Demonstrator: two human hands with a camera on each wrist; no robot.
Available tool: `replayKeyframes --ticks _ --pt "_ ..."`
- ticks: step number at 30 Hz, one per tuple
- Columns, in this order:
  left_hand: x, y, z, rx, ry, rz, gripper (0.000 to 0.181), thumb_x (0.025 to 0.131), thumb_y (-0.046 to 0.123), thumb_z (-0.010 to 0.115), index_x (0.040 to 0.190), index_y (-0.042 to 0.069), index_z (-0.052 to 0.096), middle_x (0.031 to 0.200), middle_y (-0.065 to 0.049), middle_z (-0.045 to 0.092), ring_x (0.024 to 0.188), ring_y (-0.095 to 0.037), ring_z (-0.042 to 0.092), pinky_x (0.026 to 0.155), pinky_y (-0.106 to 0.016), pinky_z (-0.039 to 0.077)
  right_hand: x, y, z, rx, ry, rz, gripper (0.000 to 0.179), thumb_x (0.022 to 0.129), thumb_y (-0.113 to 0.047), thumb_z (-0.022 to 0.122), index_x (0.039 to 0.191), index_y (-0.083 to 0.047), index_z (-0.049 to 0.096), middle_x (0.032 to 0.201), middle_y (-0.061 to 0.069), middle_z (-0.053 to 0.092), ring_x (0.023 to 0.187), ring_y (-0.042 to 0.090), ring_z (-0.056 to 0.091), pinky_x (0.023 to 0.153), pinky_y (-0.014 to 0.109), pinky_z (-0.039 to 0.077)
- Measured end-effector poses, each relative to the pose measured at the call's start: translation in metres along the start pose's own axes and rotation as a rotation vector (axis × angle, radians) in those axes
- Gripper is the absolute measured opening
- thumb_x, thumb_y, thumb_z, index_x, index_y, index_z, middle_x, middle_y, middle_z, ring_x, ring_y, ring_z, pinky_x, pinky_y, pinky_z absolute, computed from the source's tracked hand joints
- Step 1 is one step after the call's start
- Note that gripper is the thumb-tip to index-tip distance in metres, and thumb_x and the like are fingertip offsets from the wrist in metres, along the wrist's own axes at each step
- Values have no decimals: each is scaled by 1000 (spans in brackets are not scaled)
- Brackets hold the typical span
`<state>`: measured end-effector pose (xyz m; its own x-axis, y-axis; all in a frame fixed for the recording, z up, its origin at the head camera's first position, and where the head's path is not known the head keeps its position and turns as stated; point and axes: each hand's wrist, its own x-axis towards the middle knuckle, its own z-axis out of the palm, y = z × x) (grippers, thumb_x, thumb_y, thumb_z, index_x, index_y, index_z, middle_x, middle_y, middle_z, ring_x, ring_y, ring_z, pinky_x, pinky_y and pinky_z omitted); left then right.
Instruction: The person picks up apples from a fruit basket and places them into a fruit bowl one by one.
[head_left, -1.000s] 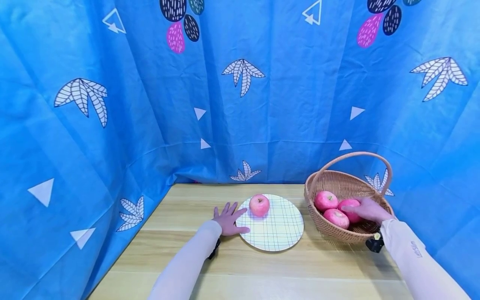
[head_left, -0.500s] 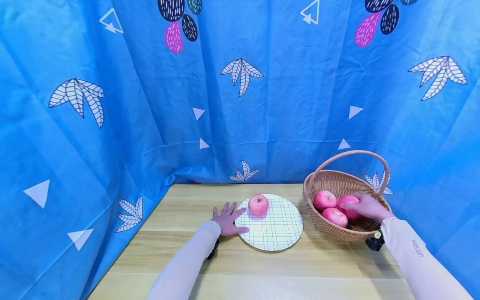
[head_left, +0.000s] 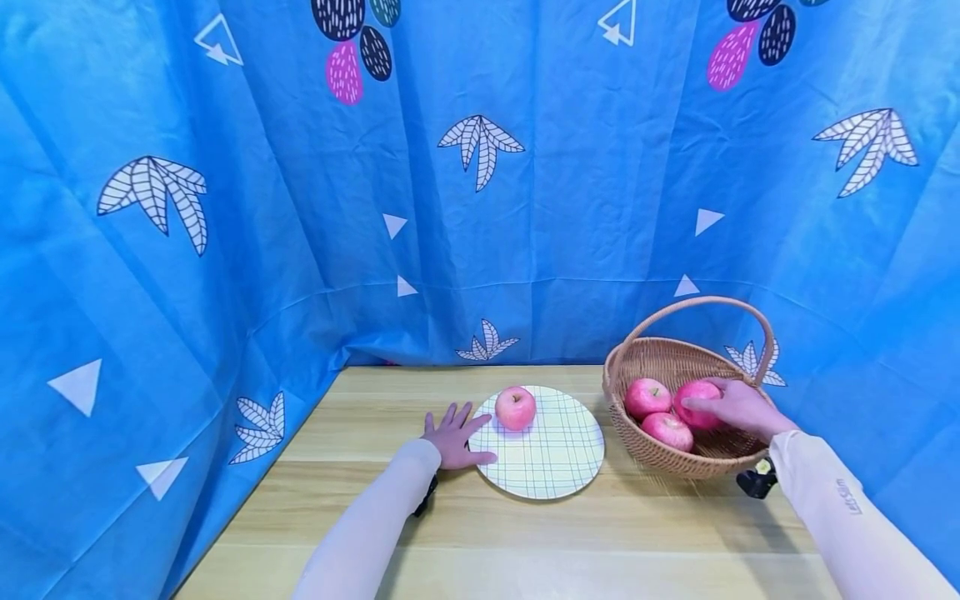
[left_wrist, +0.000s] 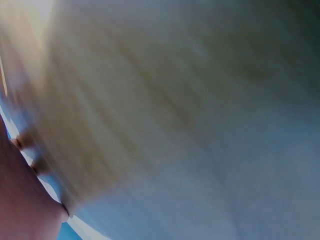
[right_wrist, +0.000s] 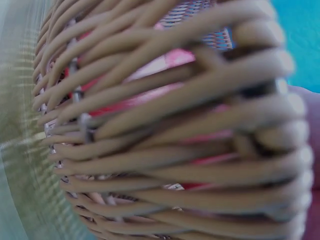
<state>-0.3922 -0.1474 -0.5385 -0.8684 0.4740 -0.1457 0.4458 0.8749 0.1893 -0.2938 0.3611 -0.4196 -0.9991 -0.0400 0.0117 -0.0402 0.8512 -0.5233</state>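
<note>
In the head view a round checked plate [head_left: 551, 454] lies on the table, with one pink-red apple [head_left: 515, 408] near its upper left edge. My left hand [head_left: 453, 442] rests spread at the plate's left side, thumb and forefinger over the rim. To the right, my right hand [head_left: 738, 408] reaches into a wicker basket [head_left: 637, 446] and grips an apple [head_left: 696, 403], thumb across its front; the other fingers are mostly hidden. Two more apples lie beside it, a rear apple [head_left: 647, 398] and a front apple [head_left: 667, 432]. Close basket weave [right_wrist: 175, 125] fills the right wrist view.
The basket's arched handle [head_left: 697, 302] stands up over its opening. Beneath everything is a light wooden table [head_left: 480, 533], and a blue patterned curtain [head_left: 480, 242] hangs behind and at both sides. The left wrist view shows mostly blurred surface.
The gripped apple has risen slightly in the basket with my right hand, whose wrist shifted a little right. My left hand and the plate have stayed put.
</note>
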Motion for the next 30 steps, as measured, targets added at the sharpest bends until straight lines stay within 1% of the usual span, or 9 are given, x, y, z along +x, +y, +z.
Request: replayKeyframes --ticks 2,5,9,13,16,20,23,25,30 --pt "0 0 0 1 3 -1 98 77 94 39 160 43 20 171 -6 7 157 -38 2 115 -75 1 -1 -3 -2 -9 7 11 80 93 -54 66 142 8 48 116 24 70 103 36 68 86 48 55" --pt "2 -1 2 7 2 -6 99 76 95 37 160 44 19 171 -5 6 157 -37 1 115 -75 0 -2 -7 -4 4 9 3 80 94 -53 65 143 8 46 120 27 68 107 40 66 88 54 54" --pt "3 -1 2 1 6 -7 99 77 95 38 160 43 20 171 -5 7 157 -37 2 115 -75 0 -4 -12 -6 23 13 -30 77 94 -50 67 142 8 48 120 25 68 108 39 66 90 56 53" --pt "1 0 -1 -1 2 -6 97 78 93 39 160 42 20 171 -6 6 157 -38 2 115 -75 0 -6 -14 -8 10 20 -52 78 94 -50 67 142 8 48 118 24 69 107 38 66 90 57 53" --pt "-1 1 -2 -1 -5 -2 97 79 92 39 160 42 20 171 -7 6 157 -38 1 115 -76 0 -7 -16 -9 2 24 -55 78 93 -50 67 142 7 48 117 23 70 106 36 67 89 55 54" --pt "-2 2 -2 -8 -4 0 97 79 92 40 160 42 20 171 -7 7 156 -39 2 114 -76 -1 -10 -23 -11 28 21 -56 77 93 -49 68 143 7 48 115 21 71 102 31 68 84 44 56" --pt "0 1 -1 -6 -11 -11 97 78 93 39 160 44 18 171 -5 5 157 -37 0 115 -76 -2 -12 -30 -14 45 8 -54 77 94 -48 67 144 7 47 114 19 72 101 28 69 81 37 54" --pt "0 2 -2 -6 -13 -16 97 78 92 41 160 44 20 171 -5 6 157 -37 0 115 -75 -1 -14 -35 -15 47 2 -54 77 95 -49 67 145 6 46 114 18 72 101 27 68 81 37 54" --pt "5 -2 3 5 -28 -26 99 76 95 37 159 47 16 172 -2 1 157 -35 -5 115 -74 -4 -16 -40 -16 41 4 -69 75 95 -48 67 145 4 47 113 17 72 100 26 68 80 37 55"
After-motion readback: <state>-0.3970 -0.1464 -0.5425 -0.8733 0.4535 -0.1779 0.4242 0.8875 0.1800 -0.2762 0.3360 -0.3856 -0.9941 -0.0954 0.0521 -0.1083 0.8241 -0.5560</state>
